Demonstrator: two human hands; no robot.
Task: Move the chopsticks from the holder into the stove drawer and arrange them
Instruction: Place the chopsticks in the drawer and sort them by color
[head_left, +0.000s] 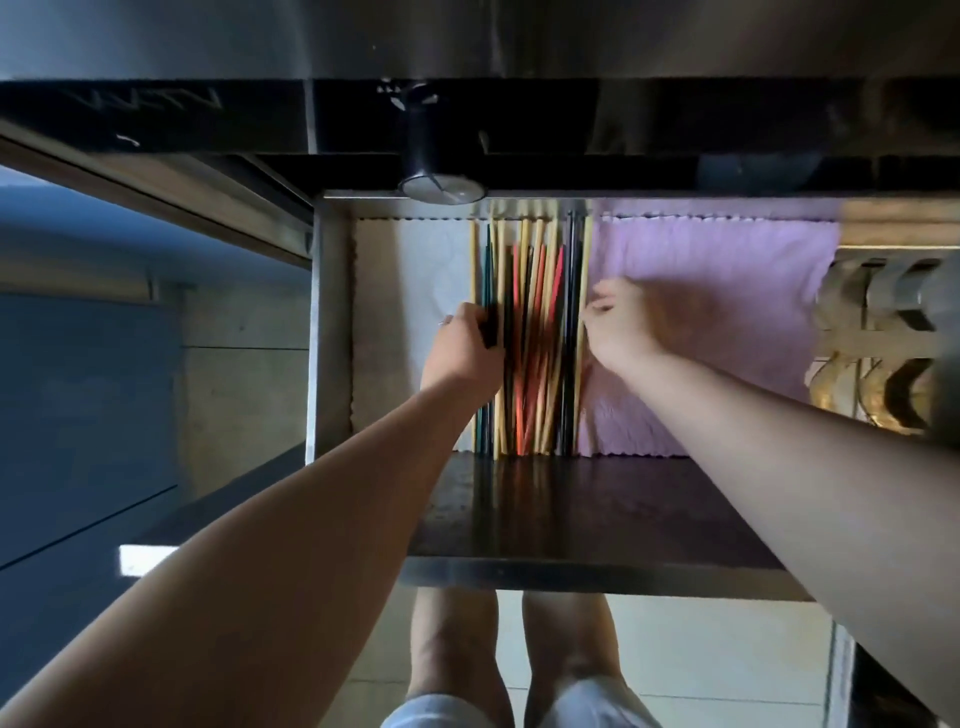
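A bundle of several chopsticks (535, 322), yellow, red, black and teal, lies lengthwise in the middle of the open steel drawer (332, 332). My left hand (462, 353) presses against the bundle's left side, its fingers curled over the dark and teal sticks. My right hand (618, 327), blurred by motion, touches the right side of the bundle with its fingers apart. The chopstick holder is not in view.
A white cloth (415, 291) lines the drawer's left half and a pink cloth (711, 322) its right. A black stove knob (441, 182) juts out above the drawer's back edge. Metal rings or bowls (883, 338) sit at the right. My legs stand below the drawer's front.
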